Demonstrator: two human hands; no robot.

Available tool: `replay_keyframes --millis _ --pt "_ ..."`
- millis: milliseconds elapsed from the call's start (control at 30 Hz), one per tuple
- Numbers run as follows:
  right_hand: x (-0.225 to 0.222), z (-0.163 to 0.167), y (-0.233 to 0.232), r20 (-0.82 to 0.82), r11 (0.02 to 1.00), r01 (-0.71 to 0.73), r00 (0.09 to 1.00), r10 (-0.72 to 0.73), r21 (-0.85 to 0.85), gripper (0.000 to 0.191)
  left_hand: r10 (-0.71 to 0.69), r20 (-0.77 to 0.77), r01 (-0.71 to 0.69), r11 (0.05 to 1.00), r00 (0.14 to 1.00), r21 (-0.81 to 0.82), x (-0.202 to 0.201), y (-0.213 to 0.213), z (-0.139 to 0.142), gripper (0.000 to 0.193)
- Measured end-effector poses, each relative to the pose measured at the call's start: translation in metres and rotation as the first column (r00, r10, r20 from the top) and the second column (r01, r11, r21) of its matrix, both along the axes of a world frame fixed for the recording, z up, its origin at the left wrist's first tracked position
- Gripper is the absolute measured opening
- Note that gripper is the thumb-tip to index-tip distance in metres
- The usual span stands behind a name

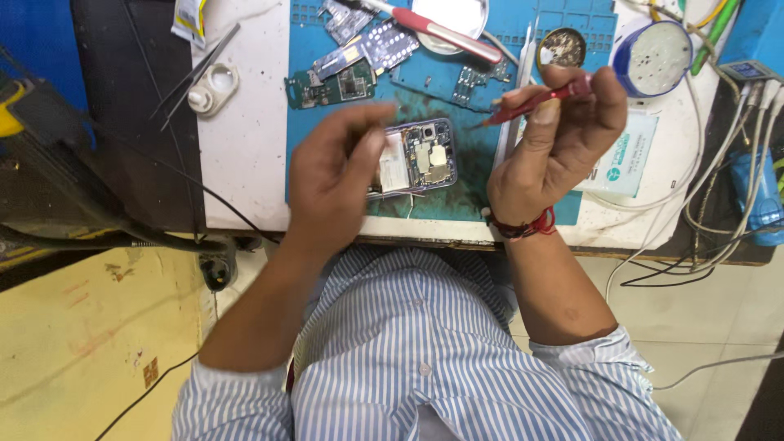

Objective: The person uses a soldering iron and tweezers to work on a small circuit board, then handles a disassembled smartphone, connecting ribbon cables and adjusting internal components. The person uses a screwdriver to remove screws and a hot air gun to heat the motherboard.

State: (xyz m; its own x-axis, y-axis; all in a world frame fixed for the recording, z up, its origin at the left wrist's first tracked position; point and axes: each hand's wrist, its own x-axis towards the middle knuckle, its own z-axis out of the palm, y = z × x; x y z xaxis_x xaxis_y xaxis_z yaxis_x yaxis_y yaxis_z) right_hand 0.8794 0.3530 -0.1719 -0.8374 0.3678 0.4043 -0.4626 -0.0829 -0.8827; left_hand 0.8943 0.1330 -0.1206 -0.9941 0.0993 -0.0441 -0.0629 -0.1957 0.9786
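Left hand [331, 175] gripped the opened phone [418, 157] at its left edge, holding it over the blue mat [441, 90]. Right hand [559, 139] pinched a red screwdriver [535, 100], tip aimed near the phone's upper right. Circuit boards [351, 61] lay behind on the mat.

A red screwdriver [535, 100], a blue work mat [457, 82], green circuit boards [331, 86], a blue-and-white striped shirt [408, 351].

Single head cam, looks steeply down from close over the blue work mat [327, 163] and table edge.
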Motion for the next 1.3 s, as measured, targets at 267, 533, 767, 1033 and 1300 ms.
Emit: replay_keyframes --millis 267,533,767,1033,1300 --pt "-0.002 -0.001 0.004 -0.009 0.996 -0.063 0.998 0.064 0.066 0.036 -0.440 0.299 0.331 0.876 0.847 0.350 0.068 0.014 -0.011 0.075" --pt "0.002 0.007 0.001 0.059 0.992 -0.072 0.996 0.066 0.102 0.035 -0.395 0.352 0.263 0.893 0.849 0.366 0.062 0.023 -0.018 0.086" --pt "-0.002 0.013 0.000 0.118 0.982 -0.152 0.983 0.138 0.112 0.032 -0.386 0.352 0.253 0.895 0.853 0.368 0.058 0.025 -0.013 0.088" --pt "0.010 0.019 -0.004 0.385 0.975 -0.215 0.905 0.180 0.050 0.033 -0.368 0.357 0.204 0.885 0.859 0.419 0.056 0.025 -0.013 0.085" --pt "0.027 0.027 -0.011 0.529 0.962 -0.272 0.821 0.213 0.036 0.044 -0.325 0.431 0.104 0.881 0.842 0.463 0.054 0.023 -0.018 0.080"
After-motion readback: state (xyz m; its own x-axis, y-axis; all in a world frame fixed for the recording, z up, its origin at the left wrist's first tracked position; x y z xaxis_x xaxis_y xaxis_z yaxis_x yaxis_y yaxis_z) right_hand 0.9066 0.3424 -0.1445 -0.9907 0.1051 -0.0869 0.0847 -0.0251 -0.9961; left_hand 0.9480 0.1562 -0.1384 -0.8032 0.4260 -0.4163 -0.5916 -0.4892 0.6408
